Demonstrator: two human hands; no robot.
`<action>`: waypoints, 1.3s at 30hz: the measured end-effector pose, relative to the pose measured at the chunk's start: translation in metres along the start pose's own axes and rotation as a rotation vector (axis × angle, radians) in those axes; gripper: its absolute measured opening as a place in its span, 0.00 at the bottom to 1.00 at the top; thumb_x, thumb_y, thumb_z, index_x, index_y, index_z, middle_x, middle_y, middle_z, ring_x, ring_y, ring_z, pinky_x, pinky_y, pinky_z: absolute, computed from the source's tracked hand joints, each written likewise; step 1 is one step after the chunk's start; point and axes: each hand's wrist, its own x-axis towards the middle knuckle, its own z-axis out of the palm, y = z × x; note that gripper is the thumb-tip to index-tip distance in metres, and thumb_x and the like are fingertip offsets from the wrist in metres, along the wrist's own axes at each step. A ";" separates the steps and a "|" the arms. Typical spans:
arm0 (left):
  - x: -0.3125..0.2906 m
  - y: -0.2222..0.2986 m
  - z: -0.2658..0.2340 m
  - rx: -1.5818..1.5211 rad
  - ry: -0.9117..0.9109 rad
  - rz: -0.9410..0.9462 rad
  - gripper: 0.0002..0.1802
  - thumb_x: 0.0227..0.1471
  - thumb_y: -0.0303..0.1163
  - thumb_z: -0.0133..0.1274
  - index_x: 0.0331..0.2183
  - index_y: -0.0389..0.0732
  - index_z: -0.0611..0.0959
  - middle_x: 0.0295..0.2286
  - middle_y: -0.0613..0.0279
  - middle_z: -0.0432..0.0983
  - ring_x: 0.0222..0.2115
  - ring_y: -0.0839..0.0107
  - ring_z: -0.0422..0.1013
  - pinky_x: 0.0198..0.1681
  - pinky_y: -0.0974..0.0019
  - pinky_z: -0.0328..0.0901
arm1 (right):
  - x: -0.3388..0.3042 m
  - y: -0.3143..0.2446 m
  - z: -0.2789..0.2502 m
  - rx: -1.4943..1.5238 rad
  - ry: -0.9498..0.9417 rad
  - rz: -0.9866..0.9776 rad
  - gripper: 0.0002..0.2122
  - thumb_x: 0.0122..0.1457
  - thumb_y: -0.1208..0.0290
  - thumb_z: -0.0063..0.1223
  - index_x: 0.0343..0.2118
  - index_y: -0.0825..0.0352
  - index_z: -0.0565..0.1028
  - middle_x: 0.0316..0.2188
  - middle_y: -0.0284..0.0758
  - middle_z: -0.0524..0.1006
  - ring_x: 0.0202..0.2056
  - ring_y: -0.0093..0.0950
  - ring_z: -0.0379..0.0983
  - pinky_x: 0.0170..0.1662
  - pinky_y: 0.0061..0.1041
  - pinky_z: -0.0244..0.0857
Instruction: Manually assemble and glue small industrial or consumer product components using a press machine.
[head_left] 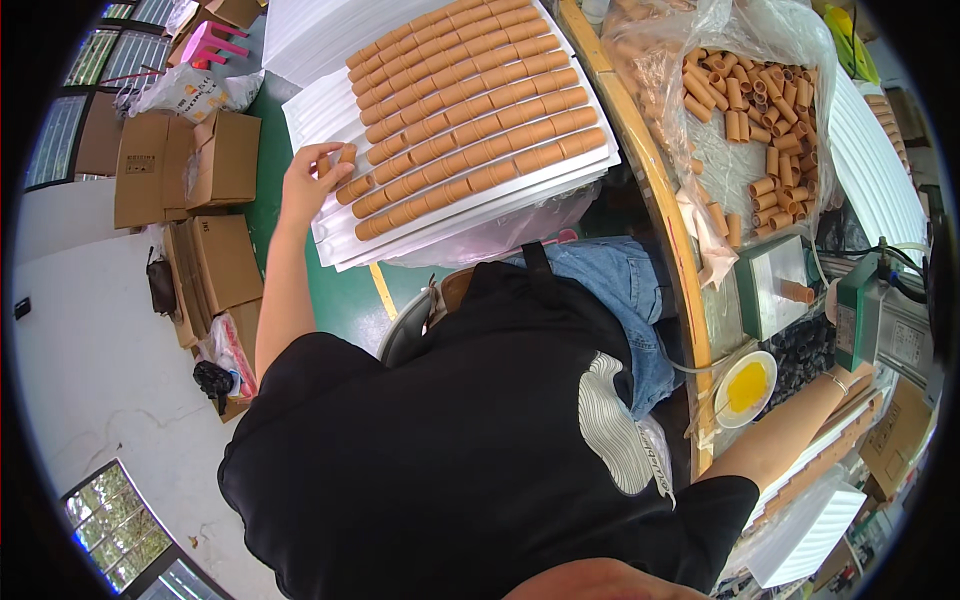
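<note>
Cardboard boxes (pixel 190 165): Over on the far left these sat by the wall, well clear of the handling!
Left hand (pixel 308 178): And there was the grip, closed to a narrow pinch, thumb and fingers around one terracotta tube (pixel 348 156), right beside the left ends of the rows; a fingertip hold, likely chosen to spare its neighbours.
White ridged tray (pixel 335 228): Row after row of tubes lay end to end, the channels presumably there to stop any rolling!
Desk (pixel 655 175): Its wooden edge stood between tray and loose stock, a peach cloth (pixel 710 240) draped over it.
Yellow-filled dish (pixel 745 388): Near the edge, in easy knocking range, I'd judge.
Loose tubes (pixel 785 140): Heaped in clear plastic (pixel 700 30), whose crumpled folds could snag a reach.
Lone tube (pixel 797 291): Sideways at the green block (pixel 770 285)!
Right hand (pixel 858 374): Mostly hidden by the green machine (pixel 853 320); its grip I couldn't tell.
</note>
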 end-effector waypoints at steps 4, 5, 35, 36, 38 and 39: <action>-0.014 -0.008 0.027 0.108 0.303 0.235 0.17 0.48 0.35 0.62 0.41 0.43 0.83 0.46 0.57 0.70 0.41 0.69 0.70 0.46 0.67 0.65 | -0.047 -0.025 -0.013 -0.055 0.069 -0.113 0.12 0.59 0.68 0.54 0.38 0.74 0.75 0.37 0.41 0.78 0.35 0.28 0.75 0.41 0.21 0.69; -0.021 -0.004 0.032 -0.010 0.288 0.163 0.15 0.50 0.34 0.61 0.42 0.43 0.83 0.47 0.57 0.68 0.42 0.70 0.69 0.44 0.69 0.66 | -0.053 -0.036 -0.015 -0.067 0.081 -0.151 0.12 0.58 0.68 0.54 0.38 0.74 0.75 0.37 0.41 0.78 0.35 0.27 0.75 0.40 0.21 0.69; -0.021 0.008 0.030 0.132 0.309 0.383 0.19 0.53 0.35 0.55 0.48 0.45 0.78 0.57 0.49 0.59 0.58 0.57 0.56 0.58 0.59 0.54 | -0.323 -0.175 -0.048 0.475 0.282 -0.202 0.09 0.60 0.71 0.54 0.28 0.71 0.73 0.31 0.42 0.80 0.24 0.17 0.72 0.29 0.11 0.64; -0.023 0.006 0.036 -0.103 0.370 0.260 0.22 0.56 0.36 0.51 0.52 0.44 0.75 0.59 0.48 0.57 0.59 0.57 0.54 0.60 0.59 0.52 | -0.322 -0.173 -0.048 0.479 0.262 -0.219 0.09 0.60 0.71 0.54 0.28 0.71 0.73 0.31 0.42 0.80 0.24 0.17 0.72 0.29 0.11 0.64; -0.013 -0.004 0.050 -0.262 0.364 0.190 0.27 0.61 0.42 0.42 0.59 0.42 0.65 0.60 0.49 0.54 0.61 0.59 0.51 0.63 0.61 0.45 | -0.325 -0.170 -0.048 0.465 0.265 -0.209 0.09 0.60 0.71 0.54 0.28 0.71 0.73 0.31 0.42 0.80 0.24 0.17 0.72 0.29 0.12 0.64; -0.011 0.004 0.056 -0.473 0.386 0.142 0.29 0.62 0.44 0.40 0.59 0.42 0.64 0.60 0.50 0.54 0.61 0.60 0.50 0.63 0.61 0.43 | -0.328 -0.170 -0.048 0.447 0.269 -0.202 0.09 0.60 0.71 0.54 0.28 0.71 0.73 0.32 0.42 0.80 0.24 0.17 0.72 0.30 0.12 0.64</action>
